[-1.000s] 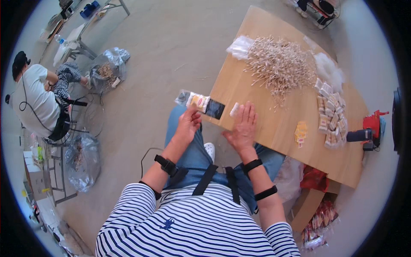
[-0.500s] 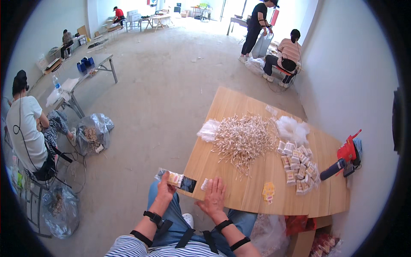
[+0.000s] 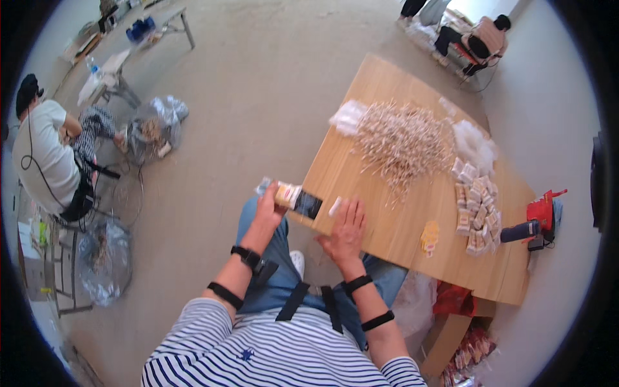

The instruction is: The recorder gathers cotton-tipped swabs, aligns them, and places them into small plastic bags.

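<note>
Over the table's near left corner, my left hand grips a small pack of cotton swabs with a yellow and red label. A dark flat piece sticks out of the pack's right end, and clear film shows at its left. My right hand lies on the table edge, palm down with fingers stretched out, holding nothing. Just left of its fingertips is a small bunch of swabs. Farther back a large heap of loose cotton swabs covers the wooden table.
Filled swab packs are piled on the right, with yellow cards nearer me. Clear plastic bags lie beside the heap. A dark blue cylinder stands out near the wall. A seated person works at left, beside plastic sacks.
The view has tilted down, so the table and both hands appear higher and farther right. My left hand still holds the pack; my right hand stays flat by the small bunch.
</note>
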